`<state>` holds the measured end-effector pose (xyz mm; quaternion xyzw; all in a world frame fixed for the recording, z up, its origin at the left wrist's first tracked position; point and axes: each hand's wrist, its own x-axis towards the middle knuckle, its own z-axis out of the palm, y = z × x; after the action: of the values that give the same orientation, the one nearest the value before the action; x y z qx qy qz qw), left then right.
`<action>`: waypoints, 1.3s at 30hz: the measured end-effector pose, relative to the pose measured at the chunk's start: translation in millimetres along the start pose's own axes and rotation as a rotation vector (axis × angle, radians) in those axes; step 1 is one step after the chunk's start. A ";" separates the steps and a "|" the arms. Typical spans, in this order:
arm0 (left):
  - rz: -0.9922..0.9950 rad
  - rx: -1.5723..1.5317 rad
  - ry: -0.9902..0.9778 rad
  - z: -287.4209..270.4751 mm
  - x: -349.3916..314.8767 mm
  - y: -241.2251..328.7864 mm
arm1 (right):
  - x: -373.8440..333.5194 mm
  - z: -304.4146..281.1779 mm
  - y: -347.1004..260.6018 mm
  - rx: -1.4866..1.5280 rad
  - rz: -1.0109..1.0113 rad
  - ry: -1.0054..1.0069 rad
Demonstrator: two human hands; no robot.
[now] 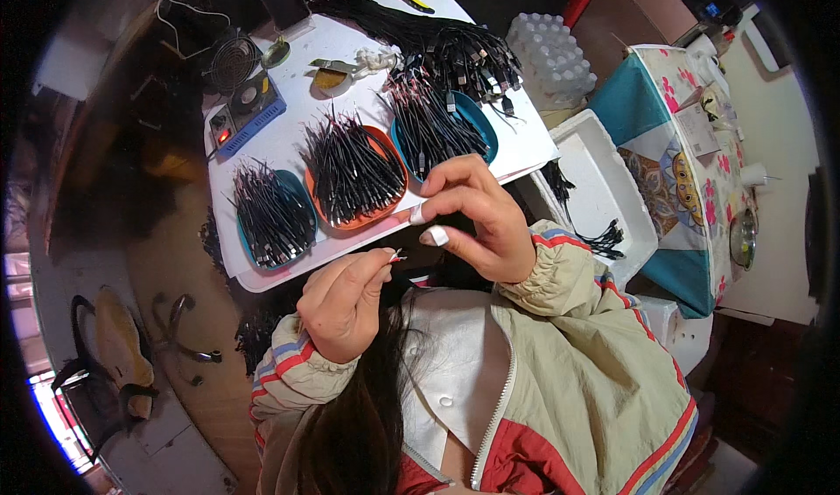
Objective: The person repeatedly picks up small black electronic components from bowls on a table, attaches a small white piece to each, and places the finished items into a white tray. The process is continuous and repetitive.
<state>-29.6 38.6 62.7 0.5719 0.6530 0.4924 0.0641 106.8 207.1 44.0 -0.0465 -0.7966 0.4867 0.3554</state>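
My left hand (343, 307) is closed in a pinch in front of the table's near edge. Short thin wire ends (398, 256), red and whitish, stick out from its fingertips; the rest of that cable is hidden. Facing it, a little higher and to the right, my right hand (479, 219) has its fingers apart and holds nothing that I can see. White tape wraps the tips of its thumb and index finger. Beyond my hands, short black cables with bared ends fill an orange tray (404, 199), a left teal tray (308, 248) and a right teal tray (486, 131).
On the white table (302, 84) lie a large bundle of black cables (446, 45), yellow-handled pliers (414, 3) and a blue-grey box (254, 115) with a lit red switch. A white foam box (604, 189) with several cables stands at the right, beside a cloth-covered table (700, 171).
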 end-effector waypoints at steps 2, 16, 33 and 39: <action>0.006 0.015 -0.013 1.7 3.2 0.0 | -0.2 -0.2 -0.9 -0.127 -0.092 -0.006; -0.222 0.043 -0.089 -39.0 128.2 -54.0 | -7.5 -4.1 43.9 0.117 -0.055 -0.178; -0.077 0.627 -0.444 -8.6 200.6 -220.3 | -36.1 7.2 116.5 0.255 0.054 -0.371; -0.115 0.708 -0.525 -6.1 211.1 -217.3 | -32.6 6.3 117.6 0.306 0.075 -0.376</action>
<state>-253.3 236.4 11.4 0.6270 0.7737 0.0720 0.0552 95.3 250.1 -69.8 0.0697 -0.7636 0.6145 0.1857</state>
